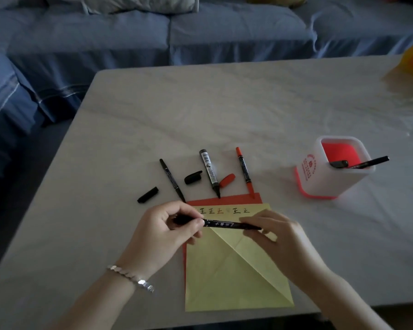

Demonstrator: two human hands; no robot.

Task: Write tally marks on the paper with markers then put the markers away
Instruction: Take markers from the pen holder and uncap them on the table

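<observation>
Two hands hold the black marker (227, 224) level just above the yellow paper (236, 277), the left hand (167, 231) curled round one end, the right hand (272, 232) pinching the other, so a straight, steady pull or push along its length seems best.

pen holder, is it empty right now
No, the pen holder is not empty: a black marker leans out over its rim and another dark marker end shows inside.

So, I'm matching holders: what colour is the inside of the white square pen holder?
Red-orange, inside the white square pen holder; head view.
</observation>
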